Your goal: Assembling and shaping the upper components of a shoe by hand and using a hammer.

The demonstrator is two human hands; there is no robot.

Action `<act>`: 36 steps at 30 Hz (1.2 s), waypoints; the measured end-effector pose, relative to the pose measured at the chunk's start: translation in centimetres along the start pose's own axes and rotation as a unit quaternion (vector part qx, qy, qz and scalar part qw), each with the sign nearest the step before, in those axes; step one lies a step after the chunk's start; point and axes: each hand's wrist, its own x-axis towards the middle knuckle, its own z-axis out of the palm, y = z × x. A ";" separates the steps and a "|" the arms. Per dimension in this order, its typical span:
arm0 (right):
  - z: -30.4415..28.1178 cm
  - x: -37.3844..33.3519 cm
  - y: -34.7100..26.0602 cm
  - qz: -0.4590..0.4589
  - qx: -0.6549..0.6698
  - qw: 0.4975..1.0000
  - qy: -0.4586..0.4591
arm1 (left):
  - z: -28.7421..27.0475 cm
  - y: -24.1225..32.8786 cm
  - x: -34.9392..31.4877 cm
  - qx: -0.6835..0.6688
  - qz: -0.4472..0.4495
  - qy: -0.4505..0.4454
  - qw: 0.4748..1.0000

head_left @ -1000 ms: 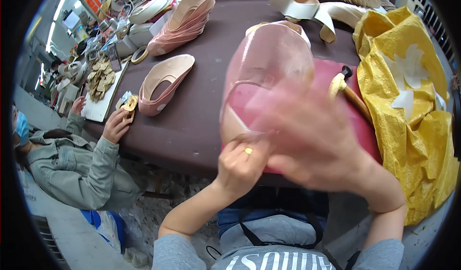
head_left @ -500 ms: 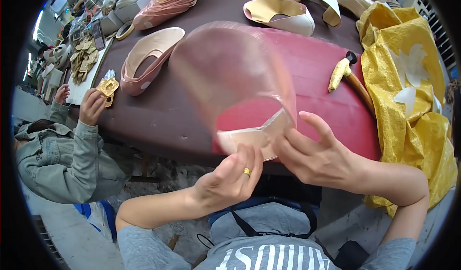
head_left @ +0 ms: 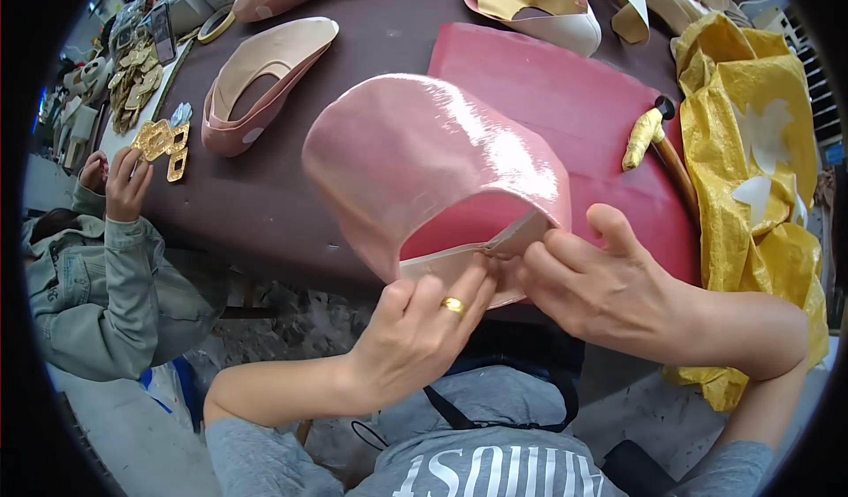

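Observation:
A glossy pink shoe upper [head_left: 397, 161] is held up in front of me, its rounded toe pointing away and its opening toward me. The fingers of my left hand [head_left: 420, 333], which wears a gold ring, are closed on the pale lining at the near edge. My right hand [head_left: 609, 285] grips the same edge farther right, its fingers bent around it and close to the left fingertips. Between the hands, the two lining edges meet in a shallow V at a seam. My fingers partly hide that seam.
Below lies a red mat [head_left: 583, 126] on the brown table [head_left: 265, 205]. A hammer [head_left: 658, 139] rests at the right beside a yellow sack [head_left: 742, 179]. Stacked pink uppers [head_left: 265, 82] and a white upper [head_left: 534, 11] sit farther back. A co-worker's hand [head_left: 128, 183] holds gold pieces [head_left: 163, 139].
The upper was blurred by motion and is now steady, its toe lower and its glossy outside clearer. My left fingers have moved up along its near edge, toward the seam.

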 end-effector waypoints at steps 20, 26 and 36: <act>2.4 0.8 -1.8 0.052 0.170 0.935 0.305 | 2.9 -0.3 1.0 -0.771 -0.346 0.293 0.448; 0.0 -1.1 -0.3 0.104 0.301 0.881 0.349 | 1.1 -2.8 2.4 -0.628 -0.179 0.151 0.742; 4.8 -8.6 3.4 0.434 0.567 0.697 0.071 | -0.9 -3.4 4.7 -0.261 0.023 0.029 0.965</act>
